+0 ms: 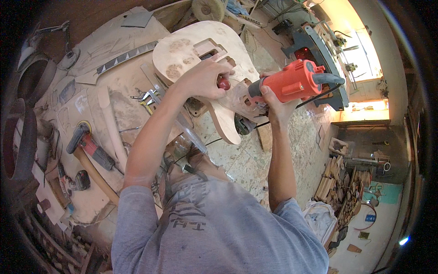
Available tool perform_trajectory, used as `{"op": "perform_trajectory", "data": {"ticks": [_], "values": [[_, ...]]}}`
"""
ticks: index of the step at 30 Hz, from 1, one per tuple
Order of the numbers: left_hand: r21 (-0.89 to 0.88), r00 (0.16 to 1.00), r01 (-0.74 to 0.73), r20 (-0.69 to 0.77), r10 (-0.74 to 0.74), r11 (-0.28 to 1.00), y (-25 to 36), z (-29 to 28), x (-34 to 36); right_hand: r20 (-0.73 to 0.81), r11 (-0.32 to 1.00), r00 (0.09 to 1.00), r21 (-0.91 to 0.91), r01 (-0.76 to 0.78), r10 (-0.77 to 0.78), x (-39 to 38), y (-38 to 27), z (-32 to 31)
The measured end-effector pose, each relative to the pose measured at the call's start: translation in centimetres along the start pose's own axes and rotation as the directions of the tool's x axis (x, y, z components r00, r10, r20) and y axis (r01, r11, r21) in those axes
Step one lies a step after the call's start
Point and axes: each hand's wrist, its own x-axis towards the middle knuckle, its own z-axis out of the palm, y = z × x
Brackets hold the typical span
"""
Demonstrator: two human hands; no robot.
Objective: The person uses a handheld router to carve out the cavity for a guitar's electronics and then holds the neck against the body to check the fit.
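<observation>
A pale wooden guitar body (pixel 200 41) with routed cavities and burl-like figure lies in front of me. Over its lower right part rests an orange-red trim router (pixel 296 82) with a clear base plate (pixel 244 98). My right hand (pixel 278 102) is closed around the router's lower body. The fingers of my left hand (pixel 205 80) curl around a dark red round knob (pixel 223 83) next to the clear base. Whether the knob is fixed to that base I cannot tell. The router's bit is hidden. A black cord (pixel 335 86) runs from its top end.
On the bench to the left lie calipers (pixel 148 98), a guitar neck with inlays (pixel 127 57), a red sander (pixel 93 148) and a cordless drill (pixel 75 182). Wood offcuts (pixel 344 182) are piled at right. A grey machine (pixel 319 64) stands at the far right.
</observation>
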Motion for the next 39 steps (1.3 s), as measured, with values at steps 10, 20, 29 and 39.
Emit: {"op": "perform_trajectory", "data": {"ticks": [10, 20, 29, 39], "values": [[0.038, 1.0, 0.016, -0.019, -0.015, 0.999, -0.6, 0.6, 0.1, -0.011, 0.999, 1.0, -0.051, -0.012, 0.011, 0.4, -0.1, -0.1], [0.065, 0.998, 0.052, 0.018, -0.053, 0.997, -0.5, 0.5, 0.3, 0.009, 0.999, 1.0, -0.049, -0.001, 0.001, 0.9, -0.1, -0.3], [0.034, 0.993, 0.107, 0.041, -0.108, 0.994, 0.1, 0.2, 0.5, -0.008, 0.998, 1.0, -0.054, -0.012, 0.011, 1.0, 0.2, -0.6], [0.098, 0.998, 0.04, -0.054, -0.035, 0.994, -0.9, 1.2, 0.4, -0.017, 0.998, 1.0, -0.057, 0.018, -0.019, 1.4, 0.7, -0.9]]}}
